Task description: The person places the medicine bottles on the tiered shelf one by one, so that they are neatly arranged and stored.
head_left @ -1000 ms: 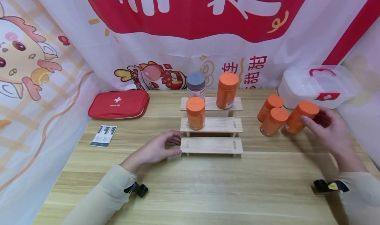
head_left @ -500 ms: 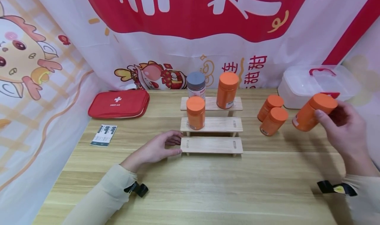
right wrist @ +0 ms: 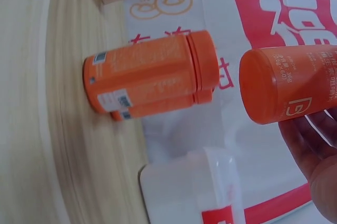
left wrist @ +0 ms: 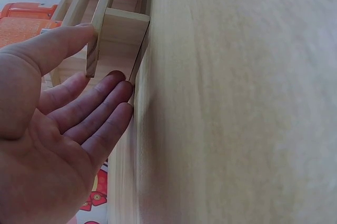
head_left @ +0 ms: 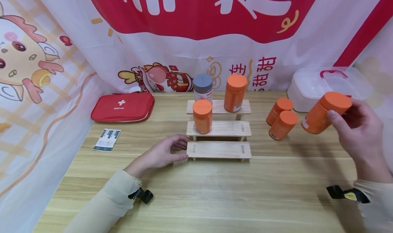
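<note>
My right hand grips an orange pill bottle around its side. The bottle is tilted, raised off the table; its base and printed label show in the right wrist view. Two orange bottles stand to its left. My left hand rests at the left end of the lowest step of a wooden tiered rack. In the left wrist view its thumb touches the board's edge while the fingers extend, fairly straight, beside it. The middle step bears an orange bottle; the top step bears a grey-capped bottle and an orange one.
A clear plastic box with a red handle stands behind the held bottle. At the left lie a red first-aid pouch and a printed card. A printed cloth hangs behind the wooden table.
My right hand has lifted the orange bottle off the table and carried it right, away from the two standing bottles. The left hand has stayed at the rack.
</note>
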Motion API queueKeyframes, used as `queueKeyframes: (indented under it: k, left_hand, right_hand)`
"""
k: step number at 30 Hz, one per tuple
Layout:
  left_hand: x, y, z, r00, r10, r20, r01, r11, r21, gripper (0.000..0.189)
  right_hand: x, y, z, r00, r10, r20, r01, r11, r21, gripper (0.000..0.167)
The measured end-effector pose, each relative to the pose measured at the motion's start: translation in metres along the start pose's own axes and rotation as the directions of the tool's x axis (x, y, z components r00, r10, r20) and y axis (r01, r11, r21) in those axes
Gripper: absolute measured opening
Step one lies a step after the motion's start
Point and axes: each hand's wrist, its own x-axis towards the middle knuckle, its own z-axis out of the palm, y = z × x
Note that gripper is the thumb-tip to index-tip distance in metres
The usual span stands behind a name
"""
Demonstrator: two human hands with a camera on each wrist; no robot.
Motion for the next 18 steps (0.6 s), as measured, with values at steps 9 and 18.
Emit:
queueKeyframes:
  k: [9,18]
  left_hand:
    - [0.000,-0.001,0.000,1.000,0.009,-0.004,-0.009,1.000,0.009,0.053]
    - [-0.002,0.002,0.000,1.000,0.006,-0.006,-0.006,1.000,-0.008,0.053]
  right_hand:
    - [-0.002,-0.012,0.013,0.996,-0.062,0.071,0.059,0.997,0.039,0.054]
    - [-0.003,-0.028,0.026,0.986,-0.106,0.132,0.088,0.987,0.134,0.056]
